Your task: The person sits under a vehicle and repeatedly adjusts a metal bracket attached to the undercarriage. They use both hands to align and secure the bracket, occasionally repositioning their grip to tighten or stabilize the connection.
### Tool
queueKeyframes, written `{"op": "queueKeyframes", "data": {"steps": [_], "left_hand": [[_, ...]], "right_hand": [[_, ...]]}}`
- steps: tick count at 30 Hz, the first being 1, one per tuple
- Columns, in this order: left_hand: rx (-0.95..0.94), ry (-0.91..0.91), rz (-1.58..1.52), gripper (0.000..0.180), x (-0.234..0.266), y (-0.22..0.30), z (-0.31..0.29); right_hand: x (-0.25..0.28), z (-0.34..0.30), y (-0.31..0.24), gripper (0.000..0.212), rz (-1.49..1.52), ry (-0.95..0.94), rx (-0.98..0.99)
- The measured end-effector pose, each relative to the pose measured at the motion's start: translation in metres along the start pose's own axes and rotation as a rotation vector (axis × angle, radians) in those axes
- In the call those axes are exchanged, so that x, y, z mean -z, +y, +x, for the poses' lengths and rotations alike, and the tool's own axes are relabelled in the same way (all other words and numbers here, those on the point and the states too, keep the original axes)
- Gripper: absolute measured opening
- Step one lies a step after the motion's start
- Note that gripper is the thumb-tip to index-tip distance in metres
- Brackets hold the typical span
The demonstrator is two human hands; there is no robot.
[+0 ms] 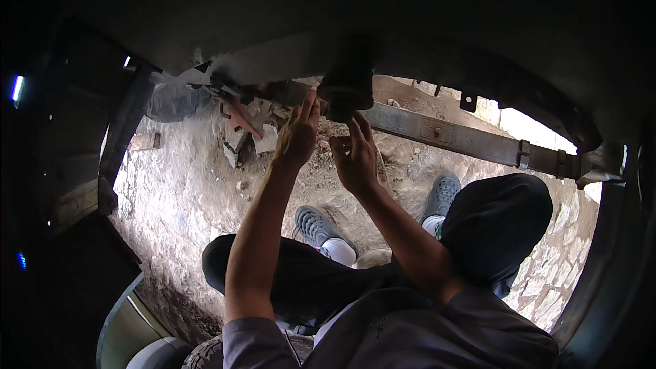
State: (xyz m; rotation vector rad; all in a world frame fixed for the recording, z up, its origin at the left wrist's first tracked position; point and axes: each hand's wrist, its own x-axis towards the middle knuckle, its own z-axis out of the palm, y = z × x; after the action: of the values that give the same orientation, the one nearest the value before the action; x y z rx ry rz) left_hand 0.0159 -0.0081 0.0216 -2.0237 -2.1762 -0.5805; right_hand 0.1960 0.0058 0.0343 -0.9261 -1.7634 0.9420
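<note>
A dark, roughly cylindrical part [346, 92] with a flared lower rim hangs from the shadowed underside of what looks like a vehicle. My left hand [298, 135] is raised against its left side, fingers stretched upward along the rim. Below and to the right, my right hand [355, 155] reaches up with fingertips at its lower edge; the thumb stands apart from the raised fingers. Neither hand visibly encloses anything. Shadow hides the top of the part and some of the fingertip contact.
Behind the hands, a long metal bar [437, 130] with clamps [523, 154] crosses to the right. Stone pieces [266, 140] and a reddish bracket [239, 117] are at left. Dark panels surround the opening. My shoes [321, 225] stand on rough ground; a tyre [203, 354] shows at lower left.
</note>
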Motion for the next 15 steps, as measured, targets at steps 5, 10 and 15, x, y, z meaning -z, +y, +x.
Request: {"op": "queueKeyframes", "data": {"steps": [5, 10, 15], "left_hand": [[-0.134, -0.109, 0.161, 0.034, 0.031, 0.002, 0.005], [-0.371, 0.063, 0.236, 0.03, 0.039, -0.003, 0.006], [-0.316, 0.068, 0.09, 0.032, 0.018, -0.011, 0.0]], "right_hand": [[0.013, 0.003, -0.014, 0.06, 0.007, -0.033, -0.154], [0.021, 0.005, -0.008, 0.063, 0.071, -0.024, -0.188], [0.02, 0.003, -0.004, 0.077, 0.079, 0.016, -0.157]]}}
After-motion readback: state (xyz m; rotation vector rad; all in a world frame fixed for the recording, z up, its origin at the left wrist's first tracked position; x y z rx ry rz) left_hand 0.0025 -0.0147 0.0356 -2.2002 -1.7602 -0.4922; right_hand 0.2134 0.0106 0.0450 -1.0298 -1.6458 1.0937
